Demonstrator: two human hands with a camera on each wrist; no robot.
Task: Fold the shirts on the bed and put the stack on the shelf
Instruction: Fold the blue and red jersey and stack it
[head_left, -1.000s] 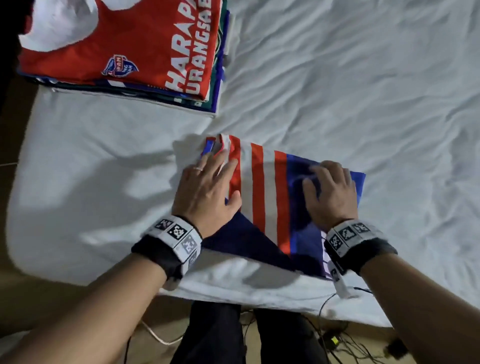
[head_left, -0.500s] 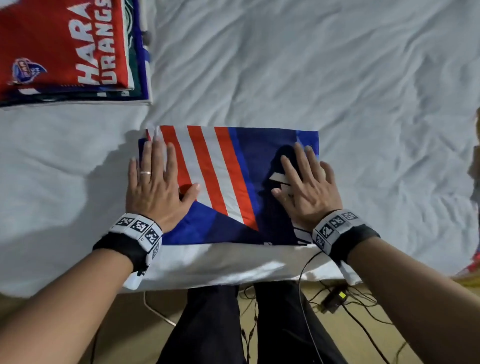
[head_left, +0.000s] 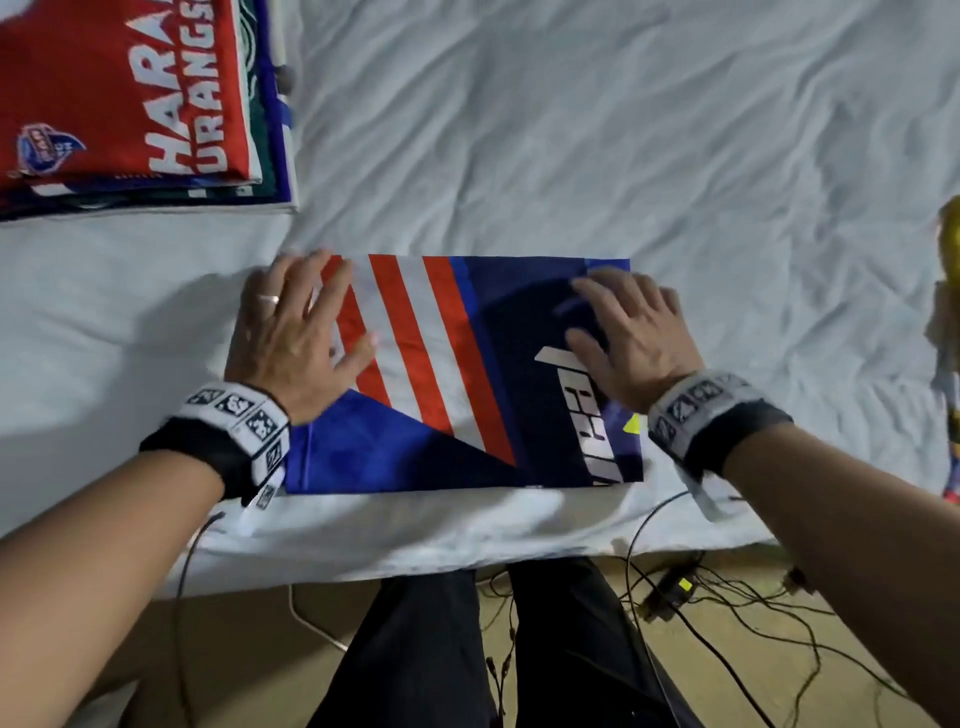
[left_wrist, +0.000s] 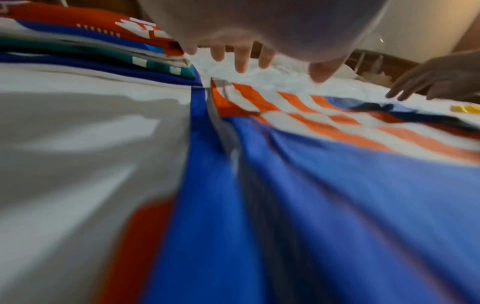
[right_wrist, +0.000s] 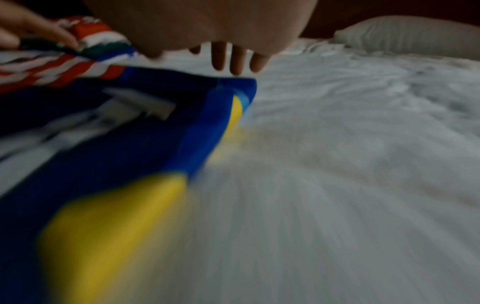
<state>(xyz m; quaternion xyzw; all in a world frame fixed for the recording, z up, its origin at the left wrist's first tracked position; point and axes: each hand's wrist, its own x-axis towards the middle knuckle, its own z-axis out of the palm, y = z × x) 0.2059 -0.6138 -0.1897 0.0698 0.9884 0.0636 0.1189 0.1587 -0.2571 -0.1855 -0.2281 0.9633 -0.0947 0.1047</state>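
The left hand (head_left: 291, 338) lies flat with its fingers straight and slightly spread, pressing on the folded shirt (head_left: 457, 374) at its 9 o'clock end; a ring (head_left: 268, 299) sits on one finger. The right hand (head_left: 631, 332) lies flat likewise at the 3 o'clock end, fingers straight and a little fanned, tips near the far right corner. Neither hand curls round the cloth.

The folded shirt is a flat rectangle, its long axis running from 9 to 3 o'clock, parallel to the near edge of the bed (head_left: 571, 156). Its near long edge lies just inside the mattress edge at 6 o'clock. It is blue and navy, with slanted red and white stripes across the left half, white lettering near the right end and a small yellow mark by the right wrist. In the right wrist view a yellow patch shows along the shirt's right edge, blurred.

Toward 12 and 2 o'clock the white rumpled sheet spreads wide around the shirt. At 10 o'clock, apart from the folded shirt, sits the stack of folded shirts (head_left: 130, 104), a red one with white letters on top, green and blue layers under it. A pillow (right_wrist: 415, 35) lies at the far end of the bed in the right wrist view. At 3 o'clock, by the frame edge, is a yellowish item (head_left: 950, 234), too cut off to identify. Below the bed at 6 o'clock are dark trouser legs (head_left: 467, 649) and cables (head_left: 727, 613) on the floor.
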